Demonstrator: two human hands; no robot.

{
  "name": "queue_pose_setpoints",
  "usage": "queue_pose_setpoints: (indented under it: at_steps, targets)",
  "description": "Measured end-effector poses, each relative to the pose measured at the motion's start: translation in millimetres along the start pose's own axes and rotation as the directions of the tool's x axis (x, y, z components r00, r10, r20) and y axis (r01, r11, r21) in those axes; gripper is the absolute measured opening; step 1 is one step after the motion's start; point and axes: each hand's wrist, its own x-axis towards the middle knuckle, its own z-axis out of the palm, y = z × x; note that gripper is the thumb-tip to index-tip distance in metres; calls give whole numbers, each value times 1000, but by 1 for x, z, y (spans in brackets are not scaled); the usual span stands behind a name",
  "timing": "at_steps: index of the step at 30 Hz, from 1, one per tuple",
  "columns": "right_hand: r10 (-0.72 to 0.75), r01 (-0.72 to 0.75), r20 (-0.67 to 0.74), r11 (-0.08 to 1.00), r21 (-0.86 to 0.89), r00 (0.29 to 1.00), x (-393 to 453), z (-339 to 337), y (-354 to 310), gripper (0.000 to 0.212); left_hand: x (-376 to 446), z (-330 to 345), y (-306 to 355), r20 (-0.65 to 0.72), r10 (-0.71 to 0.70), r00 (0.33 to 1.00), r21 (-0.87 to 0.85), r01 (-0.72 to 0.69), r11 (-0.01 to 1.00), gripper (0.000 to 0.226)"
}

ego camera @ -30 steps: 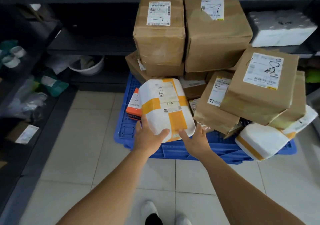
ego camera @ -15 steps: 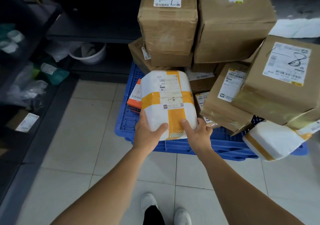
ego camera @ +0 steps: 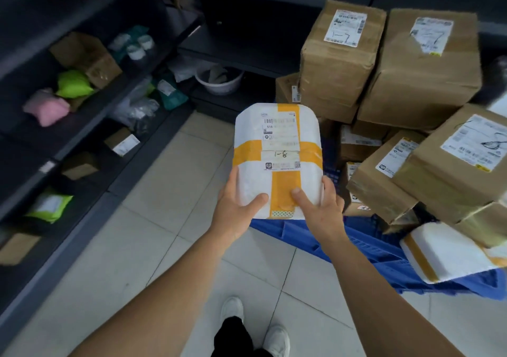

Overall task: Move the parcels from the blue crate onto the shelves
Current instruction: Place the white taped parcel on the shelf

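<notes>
White parcel point(ego camera: 277, 159) crossed with orange tape, label marked 1-8, held up at frame centre above the tiled floor point(ego camera: 153, 219), just clear of the blue crate's point(ego camera: 370, 249) near-left corner

Gripped at its near end by both hands: left hand point(ego camera: 236, 214) at 7 o'clock of the parcel, thumb curled over the white face, remaining fingers hidden beneath; right hand point(ego camera: 321, 211) at 5 o'clock, thumb pressed on the orange strip, fingers wrapped round the right edge

Heaped in and over the crate, at 3 o'clock of the parcel: brown cardboard boxes point(ego camera: 422, 68) with white labels, two tall ones at the back, lower ones tilted toward the front; second white parcel with orange tape point(ego camera: 450, 252) lying on the crate's near-right rim at 4 o'clock

Dark shelves point(ego camera: 90, 126) along 9 to 11 o'clock, loaded with a lime-green bag point(ego camera: 72, 83), a pink bag point(ego camera: 46, 107), small boxes and clear wrapped packets; white basin point(ego camera: 219, 78) on a low shelf at 12 o'clock

White shoes point(ego camera: 255, 326) at 6 o'clock
</notes>
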Motion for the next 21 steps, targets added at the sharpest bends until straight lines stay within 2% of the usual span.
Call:
queue_pose_setpoints:
  at_steps: [7,13,21]
  targets:
    - [-143,149,123,988,-43,982,-61,26,-55,88,-61,-69,5,-197,11,980,-128,-37,991,84]
    - [-280,309,242,947,-91,929,-126,71,-91,86,-125,-136,-10,-338,-29,941,-258,-63,964,82]
    - [-377,438,381,895,-83,844,-256,158,-101,87,-250,-236,-56,-523,-89,848,-278,-71,958,87]
